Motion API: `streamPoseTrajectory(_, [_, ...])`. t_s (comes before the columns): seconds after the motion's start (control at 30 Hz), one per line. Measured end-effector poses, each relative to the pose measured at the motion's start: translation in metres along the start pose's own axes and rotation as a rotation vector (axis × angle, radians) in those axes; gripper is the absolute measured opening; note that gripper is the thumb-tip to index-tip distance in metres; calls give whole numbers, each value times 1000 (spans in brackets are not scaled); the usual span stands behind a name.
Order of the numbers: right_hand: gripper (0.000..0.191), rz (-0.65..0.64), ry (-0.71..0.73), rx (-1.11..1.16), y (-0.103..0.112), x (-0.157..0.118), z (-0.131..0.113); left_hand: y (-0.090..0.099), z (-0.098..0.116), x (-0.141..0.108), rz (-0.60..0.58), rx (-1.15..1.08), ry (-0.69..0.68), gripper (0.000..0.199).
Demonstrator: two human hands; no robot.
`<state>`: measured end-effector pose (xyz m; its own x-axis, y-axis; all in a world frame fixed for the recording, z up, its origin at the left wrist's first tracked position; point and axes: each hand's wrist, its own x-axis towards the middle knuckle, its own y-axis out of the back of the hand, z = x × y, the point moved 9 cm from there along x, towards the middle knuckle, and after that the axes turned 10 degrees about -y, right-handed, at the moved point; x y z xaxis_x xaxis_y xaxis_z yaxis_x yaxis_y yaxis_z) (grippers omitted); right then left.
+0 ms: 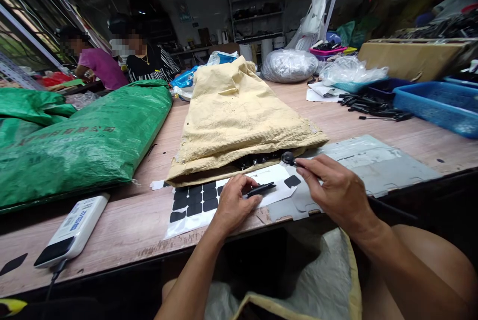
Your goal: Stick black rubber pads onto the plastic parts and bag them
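My left hand (239, 199) is closed around a slim black plastic part (263, 189), whose narrow end points right. It rests over a white sheet (224, 205) bearing rows of black rounded-square stickers (194, 209). Pinched in my right hand (334, 185) is a tool with a round dark head (288, 158); its exact kind I cannot make out. That head is near the open mouth of a tan woven sack (239, 116), where black pieces (256, 160) show. One loose black sticker (292, 181) lies on white paper between my hands.
A green sack (89, 146) and a white power bank (72, 230) with a cable lie at left. At right are black parts (373, 106) and a blue basket (436, 106). An open sack (317, 275) hangs below the table edge. Two people sit at back left.
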<state>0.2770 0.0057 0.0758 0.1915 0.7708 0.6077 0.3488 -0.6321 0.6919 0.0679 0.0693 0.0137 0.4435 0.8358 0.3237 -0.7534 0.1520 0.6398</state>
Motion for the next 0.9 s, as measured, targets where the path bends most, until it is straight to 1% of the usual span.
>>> streamPoseTrajectory(0.1, [18, 12, -13, -112, -5, 10, 32, 0, -2, 0, 3, -21, 22, 19])
streamPoseTrajectory(0.17, [17, -11, -12, -163, -14, 12, 52, -1, -5, -1, 4, -26, 37, 21])
streamPoseTrajectory(0.27, [17, -43, 31, -188, -28, 10, 70, -1, -6, -1, 4, -33, 37, 21])
streamPoseTrajectory(0.37, [18, -36, 55, -169, -33, 7, 76, 0, -3, -2, 6, -35, 32, 20])
streamPoseTrajectory(0.53, [16, -63, 3, -157, -36, 7, 80, 0, 1, -2, -21, 1, 35, 18])
streamPoseTrajectory(0.7, [17, -45, -6, -164, -35, 7, 80, -2, 1, -2, -49, 28, -2, 13])
streamPoseTrajectory(0.9, [18, -42, 3, -178, -38, 5, 82, -4, 1, -4, -70, 24, -44, 13])
